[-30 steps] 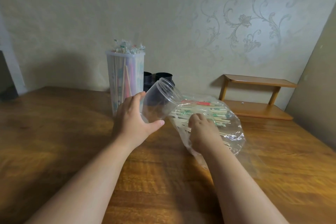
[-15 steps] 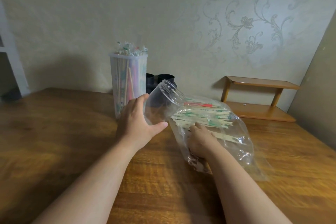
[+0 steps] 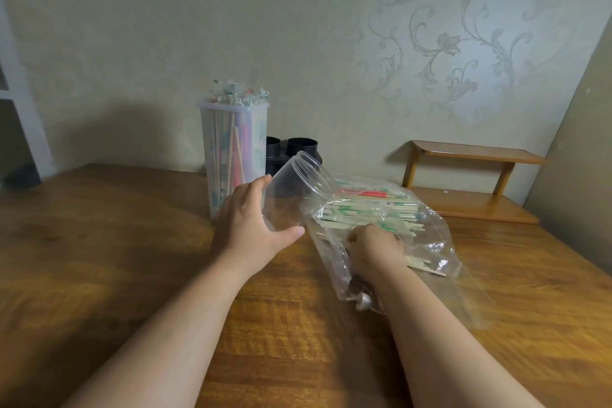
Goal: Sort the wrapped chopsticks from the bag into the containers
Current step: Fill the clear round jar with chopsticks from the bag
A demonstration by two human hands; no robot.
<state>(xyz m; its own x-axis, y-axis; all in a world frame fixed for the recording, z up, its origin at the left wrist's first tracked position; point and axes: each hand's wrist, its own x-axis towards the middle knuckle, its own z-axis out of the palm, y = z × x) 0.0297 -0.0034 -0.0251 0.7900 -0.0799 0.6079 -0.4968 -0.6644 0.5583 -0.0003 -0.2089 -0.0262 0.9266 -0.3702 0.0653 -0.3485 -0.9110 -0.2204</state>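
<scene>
While the left hand (image 3: 246, 228) grips a clear plastic jar (image 3: 294, 195), tilted, mouth toward the bag and seemingly empty, the right hand (image 3: 372, 250) is reaching inside the clear plastic bag (image 3: 427, 242); whether its fingers have closed on anything cannot be told. Wrapped chopsticks (image 3: 371, 212): most lie loose in the bag. Tall container (image 3: 233, 156), behind the left hand: already packed full. Progress, by judgement: one container done, one to fill. Surface: wooden table (image 3: 99, 258), bag resting on it. Two black cups (image 3: 293, 151) by the patterned wall; small wooden shelf (image 3: 470, 185) at right.
</scene>
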